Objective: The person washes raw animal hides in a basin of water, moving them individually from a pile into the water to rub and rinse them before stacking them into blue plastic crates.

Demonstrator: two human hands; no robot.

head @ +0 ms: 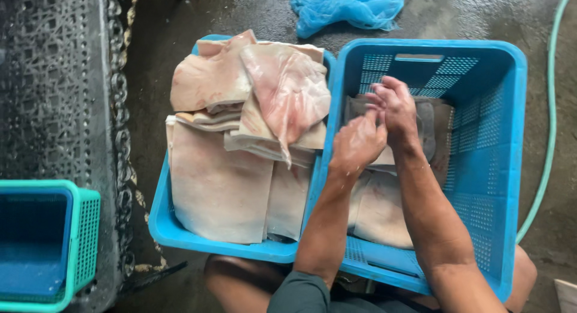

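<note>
Two blue plastic crates stand side by side on a wet floor. The left crate (162,226) is heaped with large pale pink slabs of raw pork skin (240,139). The right crate (499,145) holds a few flat slabs (384,214) on its bottom. My left hand (357,142) and my right hand (393,106) are together over the right crate, fingers curled and touching a greyish slab (430,127) lying there. I cannot tell whether either hand grips it.
A crumpled blue net (345,6) lies on the floor behind the crates. A green hose (550,139) runs down the right side. At the lower left stands a teal crate (42,241) beside a dark perforated mat (54,85). My knees are under the crates.
</note>
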